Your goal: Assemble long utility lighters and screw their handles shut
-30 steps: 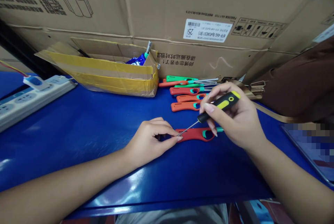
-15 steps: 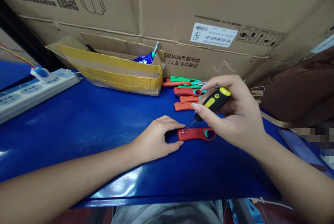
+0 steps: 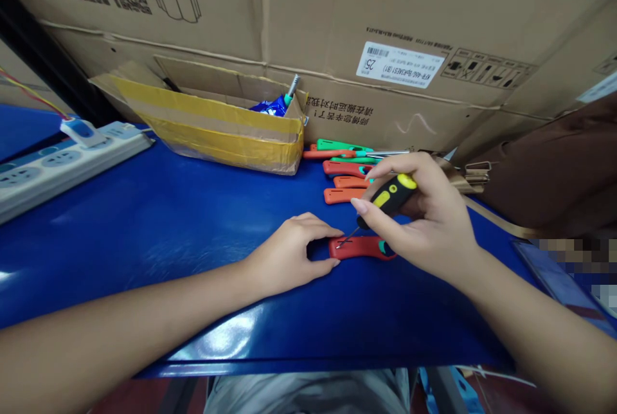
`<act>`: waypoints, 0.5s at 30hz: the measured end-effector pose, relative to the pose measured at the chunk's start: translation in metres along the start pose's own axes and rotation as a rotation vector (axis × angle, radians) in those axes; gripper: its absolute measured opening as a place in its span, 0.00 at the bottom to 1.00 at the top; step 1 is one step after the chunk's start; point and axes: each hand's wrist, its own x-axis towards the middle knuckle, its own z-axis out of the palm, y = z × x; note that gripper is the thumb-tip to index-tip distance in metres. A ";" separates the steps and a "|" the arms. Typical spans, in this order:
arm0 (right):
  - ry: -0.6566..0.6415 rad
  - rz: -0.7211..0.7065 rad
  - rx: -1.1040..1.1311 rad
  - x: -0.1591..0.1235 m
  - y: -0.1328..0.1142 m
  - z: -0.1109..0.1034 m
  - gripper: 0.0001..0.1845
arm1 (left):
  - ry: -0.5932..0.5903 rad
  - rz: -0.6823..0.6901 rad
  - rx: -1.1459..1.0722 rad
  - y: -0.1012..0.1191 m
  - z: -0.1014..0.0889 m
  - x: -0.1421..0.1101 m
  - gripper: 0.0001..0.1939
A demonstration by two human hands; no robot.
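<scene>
The right hand [image 3: 424, 221] pinched a screwdriver [image 3: 388, 198], tip on the red lighter [image 3: 359, 247]; the left hand [image 3: 289, 256] steadied its end, fingers curled. Screw-driving seemed underway; next needs steady downward turning.

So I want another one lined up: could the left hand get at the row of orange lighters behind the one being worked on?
Probably yes: the left hand has bare blue table toward the orange lighters, though the right hand with the screwdriver crowds them.
</scene>
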 end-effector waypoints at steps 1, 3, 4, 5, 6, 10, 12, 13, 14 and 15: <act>-0.008 -0.008 -0.017 0.000 0.001 0.000 0.17 | -0.001 0.000 0.000 0.000 0.000 0.000 0.19; -0.032 -0.035 -0.051 -0.001 0.004 0.001 0.18 | -0.003 0.002 0.000 0.001 0.000 0.000 0.19; -0.045 -0.049 -0.065 -0.001 0.004 0.001 0.18 | -0.005 0.003 0.001 0.001 -0.001 0.001 0.19; -0.057 -0.058 -0.072 -0.002 0.005 0.000 0.18 | -0.007 0.003 0.002 0.001 -0.001 0.001 0.19; -0.074 -0.056 -0.067 -0.002 0.005 -0.001 0.18 | -0.008 0.003 0.001 0.001 -0.001 0.001 0.19; -0.210 -0.032 0.031 -0.002 0.003 -0.006 0.22 | -0.005 -0.004 0.002 0.001 -0.002 0.001 0.18; -0.239 -0.029 0.057 -0.002 0.005 -0.007 0.25 | -0.003 -0.001 0.009 0.001 -0.001 0.001 0.18; -0.227 -0.038 0.051 -0.002 0.007 -0.006 0.26 | -0.001 0.006 0.012 0.001 -0.001 0.001 0.18; -0.199 -0.059 0.031 -0.003 0.009 -0.006 0.26 | 0.003 0.014 0.015 0.001 -0.001 0.001 0.18; -0.159 -0.096 -0.003 -0.003 0.012 -0.005 0.25 | 0.008 0.023 0.020 0.000 -0.001 0.001 0.18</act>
